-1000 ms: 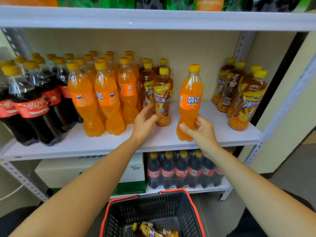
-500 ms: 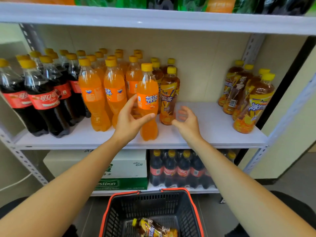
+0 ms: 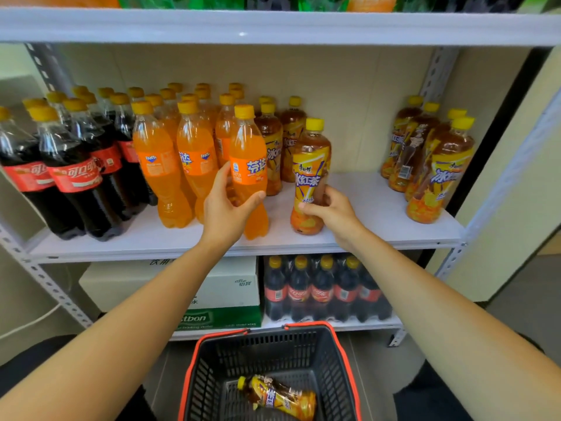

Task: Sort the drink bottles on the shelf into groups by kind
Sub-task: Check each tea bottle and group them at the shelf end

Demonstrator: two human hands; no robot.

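White shelf (image 3: 373, 214) bottles look full, probably heavy and slick; left hand (image 3: 226, 212) wraps the orange soda bottle (image 3: 248, 153) at its waist; right hand (image 3: 335, 214) grips the iced tea bottle (image 3: 310, 165) low.

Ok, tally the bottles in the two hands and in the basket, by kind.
Fanta orange soda: 1, the Fanta bottle gripped by the left hand.
Iced tea: 2, the held tea bottle in the right hand and the loose tea bottle lying in the basket.
Total: 3
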